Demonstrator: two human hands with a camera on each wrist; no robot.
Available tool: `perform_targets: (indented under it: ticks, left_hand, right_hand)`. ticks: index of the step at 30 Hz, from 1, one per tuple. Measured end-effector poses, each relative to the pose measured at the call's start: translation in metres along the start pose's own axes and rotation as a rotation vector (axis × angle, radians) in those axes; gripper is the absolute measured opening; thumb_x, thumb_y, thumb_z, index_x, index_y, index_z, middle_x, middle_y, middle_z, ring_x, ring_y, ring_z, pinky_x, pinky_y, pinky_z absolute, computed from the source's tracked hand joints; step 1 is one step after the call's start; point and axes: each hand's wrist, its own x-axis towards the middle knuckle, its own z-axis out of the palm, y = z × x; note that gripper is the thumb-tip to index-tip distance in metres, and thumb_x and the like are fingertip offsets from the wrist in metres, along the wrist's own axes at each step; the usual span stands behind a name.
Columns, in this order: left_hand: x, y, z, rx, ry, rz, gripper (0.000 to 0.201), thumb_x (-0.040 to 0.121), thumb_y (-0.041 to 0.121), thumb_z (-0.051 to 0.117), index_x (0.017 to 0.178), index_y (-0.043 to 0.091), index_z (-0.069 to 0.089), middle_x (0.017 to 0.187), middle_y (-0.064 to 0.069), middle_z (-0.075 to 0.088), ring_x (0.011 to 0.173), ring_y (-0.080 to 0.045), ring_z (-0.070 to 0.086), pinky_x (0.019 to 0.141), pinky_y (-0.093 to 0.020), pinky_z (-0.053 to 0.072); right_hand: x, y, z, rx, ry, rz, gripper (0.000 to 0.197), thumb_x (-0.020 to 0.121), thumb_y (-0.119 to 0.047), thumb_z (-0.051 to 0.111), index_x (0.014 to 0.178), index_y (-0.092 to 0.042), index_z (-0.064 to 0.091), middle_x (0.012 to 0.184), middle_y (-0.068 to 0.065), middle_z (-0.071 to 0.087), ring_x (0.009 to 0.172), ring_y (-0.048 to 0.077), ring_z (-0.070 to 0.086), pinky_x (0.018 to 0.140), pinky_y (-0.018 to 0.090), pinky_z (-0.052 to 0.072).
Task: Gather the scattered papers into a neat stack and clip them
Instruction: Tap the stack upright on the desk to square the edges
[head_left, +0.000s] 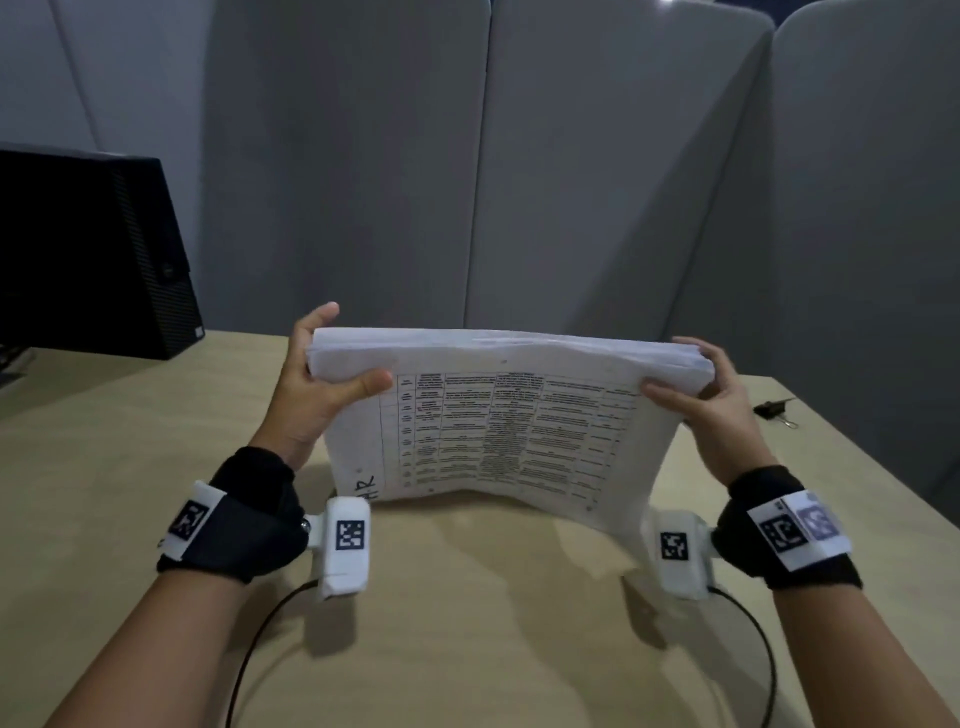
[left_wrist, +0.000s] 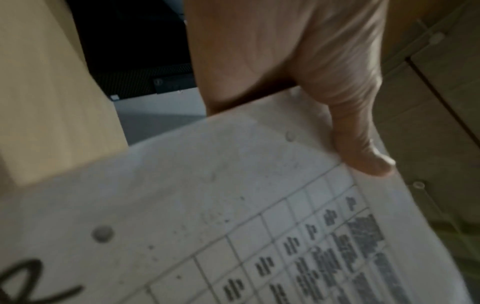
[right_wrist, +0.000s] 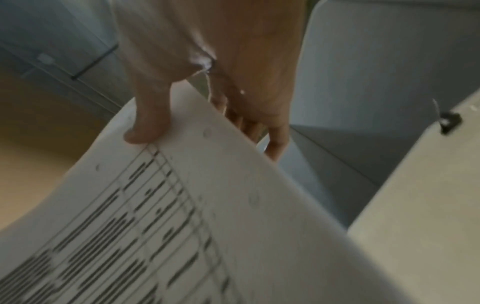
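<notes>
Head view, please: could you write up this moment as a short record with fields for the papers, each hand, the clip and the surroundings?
papers: one stack of papers held upright, printed table facing the person, lower edge at the desk; contact unclear
left hand: left hand grips the stack's left upper corner, thumb on the front
right hand: right hand grips the right upper corner, thumb on the front
clip: black binder clip lies on the desk right of the stack, not yet on the papers
surroundings: black computer case at the left, grey partition panels behind
</notes>
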Motion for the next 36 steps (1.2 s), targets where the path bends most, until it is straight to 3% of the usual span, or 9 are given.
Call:
perform_targets:
  ticks: [3,6,10,16,22,25,27,31,36]
  left_hand:
    - [-0.001,-0.008,-0.004,-0.020,-0.020,-0.055,0.086,0.036,0.035,0.085,0.116,0.027,0.055,0.109,-0.001,0.063,0.098,-0.017,0.063,0.074,-0.025,0.052]
    - [-0.002,-0.013,-0.001,-0.008,-0.009,-0.085,0.075,0.026,0.045,0.091,0.091,0.016,0.069,0.089,0.002,0.075,0.086,-0.013,0.070,0.068,-0.022,0.057]
    - [-0.003,-0.011,0.009,-0.016,-0.036,-0.074,0.034,0.051,0.015,0.088,0.081,0.015,0.072,0.082,0.004,0.075,0.080,-0.016,0.070,0.070,-0.027,0.056]
    - [-0.006,-0.010,0.022,-0.044,-0.078,-0.079,0.047,0.049,0.019,0.086,0.091,0.006,0.070,0.087,-0.002,0.076,0.082,-0.016,0.071,0.071,-0.027,0.057]
    - [-0.023,-0.044,0.009,0.075,-0.021,-0.273,0.037,0.069,0.004,0.077,0.103,0.012,0.067,0.093,0.000,0.074,0.082,-0.011,0.070,0.064,-0.022,0.055]
    - [-0.018,-0.048,-0.006,0.112,0.104,-0.250,0.068,0.063,0.033,0.085,0.120,0.011,0.056,0.115,-0.010,0.066,0.104,-0.028,0.063,0.084,-0.041,0.054]
    - [-0.007,-0.034,-0.007,-0.002,0.243,-0.226,0.078,0.068,0.028,0.083,0.131,0.014,0.039,0.125,-0.002,0.055,0.113,-0.022,0.054,0.097,-0.041,0.043]
    - [0.025,0.029,0.026,-0.203,0.073,-0.157,0.050,0.071,0.023,0.076,0.112,0.026,0.048,0.102,0.016,0.063,0.095,-0.008,0.060,0.082,-0.032,0.044]
    - [0.050,0.090,0.073,-0.096,0.115,0.139,0.042,0.081,0.008,0.070,0.120,0.006,0.054,0.110,-0.001,0.065,0.096,-0.010,0.064,0.084,-0.024,0.054]
  right_hand:
    - [0.005,-0.032,-0.008,-0.342,-0.074,-0.047,0.056,0.068,0.002,0.076,0.113,-0.021,0.052,0.096,-0.001,0.058,0.080,0.007,0.063,0.069,0.016,0.053]
    - [0.012,-0.059,0.002,-1.100,-0.238,-0.001,0.043,0.066,-0.027,0.080,0.105,-0.030,0.061,0.097,-0.003,0.064,0.100,0.021,0.058,0.091,0.037,0.043]
    - [0.023,-0.074,0.047,-1.589,-0.400,-0.039,0.040,0.061,-0.044,0.078,0.092,-0.027,0.062,0.087,-0.002,0.062,0.099,0.022,0.055,0.094,0.040,0.029]
    - [0.032,-0.070,0.115,-1.429,-0.557,-0.106,0.056,0.061,-0.042,0.081,0.110,-0.023,0.061,0.097,-0.003,0.063,0.086,0.016,0.056,0.074,0.027,0.043]
    - [0.024,-0.076,0.148,-1.443,-0.580,-0.254,0.032,0.074,-0.039,0.073,0.087,-0.016,0.056,0.082,0.000,0.053,0.074,0.020,0.051,0.064,0.026,0.036]
    - [0.023,-0.087,0.129,-1.256,-0.459,-0.326,0.025,0.074,-0.036,0.074,0.088,-0.016,0.067,0.077,0.000,0.055,0.071,0.017,0.052,0.064,0.025,0.035]
    - [0.028,-0.094,0.111,-0.975,-0.352,-0.312,0.019,0.072,-0.029,0.076,0.082,-0.014,0.069,0.068,-0.002,0.055,0.066,0.011,0.053,0.061,0.026,0.038]
    - [0.033,-0.097,0.083,-0.371,-0.191,-0.323,0.014,0.075,-0.011,0.075,0.076,0.000,0.067,0.052,-0.014,0.058,0.058,0.008,0.055,0.056,0.025,0.045]
    - [0.024,-0.084,0.077,0.009,0.038,-0.372,0.013,0.074,-0.014,0.074,0.072,-0.011,0.061,0.058,-0.015,0.065,0.060,0.000,0.061,0.057,0.019,0.051]
